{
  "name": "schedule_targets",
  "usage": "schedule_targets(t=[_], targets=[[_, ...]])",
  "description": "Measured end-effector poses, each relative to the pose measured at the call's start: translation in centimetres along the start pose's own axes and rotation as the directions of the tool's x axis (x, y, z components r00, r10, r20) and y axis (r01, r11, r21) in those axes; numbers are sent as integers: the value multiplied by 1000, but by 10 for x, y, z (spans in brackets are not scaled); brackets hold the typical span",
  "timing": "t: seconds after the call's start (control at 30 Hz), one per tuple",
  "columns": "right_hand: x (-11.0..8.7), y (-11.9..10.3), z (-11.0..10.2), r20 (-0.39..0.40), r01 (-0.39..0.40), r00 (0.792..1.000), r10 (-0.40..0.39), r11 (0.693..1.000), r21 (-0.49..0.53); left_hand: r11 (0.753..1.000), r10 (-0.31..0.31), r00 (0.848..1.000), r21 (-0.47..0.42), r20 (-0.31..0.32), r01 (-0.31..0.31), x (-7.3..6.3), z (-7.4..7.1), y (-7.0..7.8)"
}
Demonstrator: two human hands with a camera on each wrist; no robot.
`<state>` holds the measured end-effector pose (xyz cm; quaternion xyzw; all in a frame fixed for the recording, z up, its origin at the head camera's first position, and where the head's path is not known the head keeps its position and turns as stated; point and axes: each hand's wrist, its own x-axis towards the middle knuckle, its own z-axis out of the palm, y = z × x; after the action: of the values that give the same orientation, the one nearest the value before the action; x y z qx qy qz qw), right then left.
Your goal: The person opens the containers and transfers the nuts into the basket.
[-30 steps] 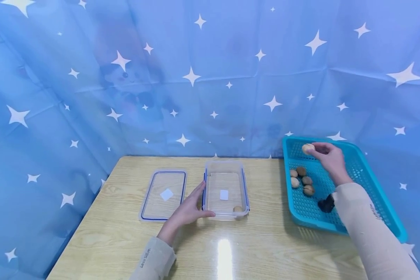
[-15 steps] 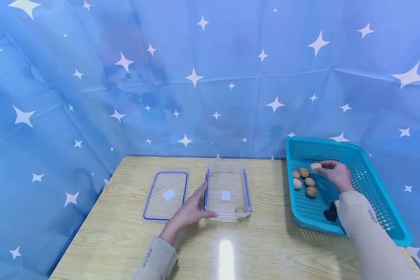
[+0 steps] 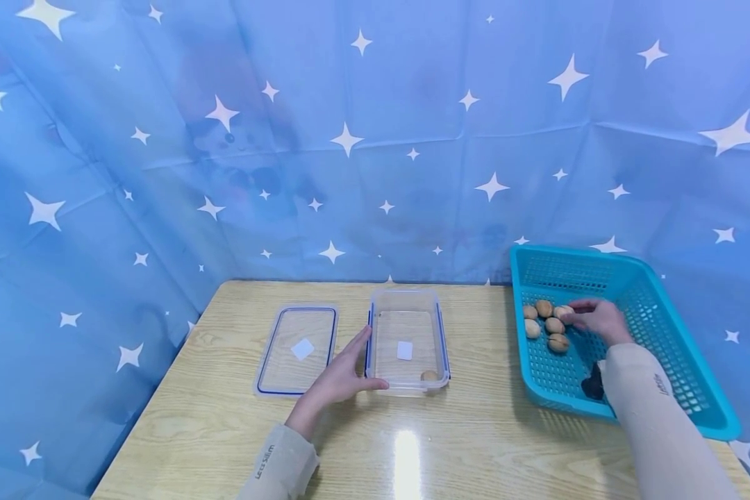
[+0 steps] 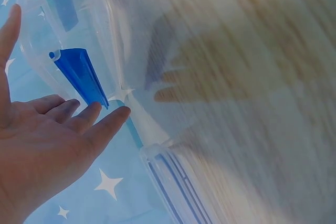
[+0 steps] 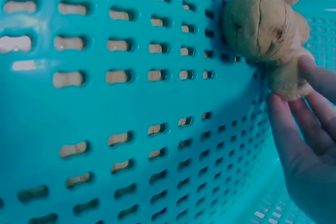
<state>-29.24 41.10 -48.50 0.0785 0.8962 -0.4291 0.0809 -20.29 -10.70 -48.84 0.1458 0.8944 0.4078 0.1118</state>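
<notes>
Low in the turquoise basket (image 3: 533, 392), my right hand (image 3: 602, 322) pinches a walnut (image 5: 289, 80) between thumb and fingertips. Several other walnuts (image 3: 559, 343) lie beside it on the basket floor, one large (image 5: 258, 24) in the right wrist view. My left hand (image 3: 342, 373) touches the side and near corner of a clear plastic box (image 3: 406, 316), its fingers extended and thumb at the front edge. A single walnut (image 3: 429, 376) shows in the box's near right corner. In the left wrist view, the fingers lie beside a blue locking clip (image 4: 81, 74).
Left of the box, a clear lid (image 3: 287, 332) with a blue seal lies flat on the wooden table (image 3: 181, 417). A blue curtain (image 3: 275, 173) with white stars hangs behind the table and at its left. The basket stands at the table's right end.
My right hand has lowered the walnut from above the basket's far part down beside the other walnuts. The left hand stays at the box, and the head view shifted slightly.
</notes>
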Motion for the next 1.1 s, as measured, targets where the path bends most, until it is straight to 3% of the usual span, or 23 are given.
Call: schedule_targets(t=[0.3,0.57,0.83,1.0,1.1], targets=[[-3,0,-5,150,-4,989,-14,993,121,1000,5,1000,-7,0,-5,-2,0,1],[-4,2,-10,70,12,997,-24,986,167,1000,16,1000,-2,7,-16,-2,0,0],[-8,-9,-15,-21,87,996,-84,963,256,1000,5,1000,-6,2,-5,-3,-1,1],[-15,-30,-22,-11,130,991,-135,934,332,1000,6,1000,-15,11,-6,-1,-1,1],[-18,-49,-26,13,143,986,-166,885,442,1000,-2,1000,-13,11,2,-1,-1,1]])
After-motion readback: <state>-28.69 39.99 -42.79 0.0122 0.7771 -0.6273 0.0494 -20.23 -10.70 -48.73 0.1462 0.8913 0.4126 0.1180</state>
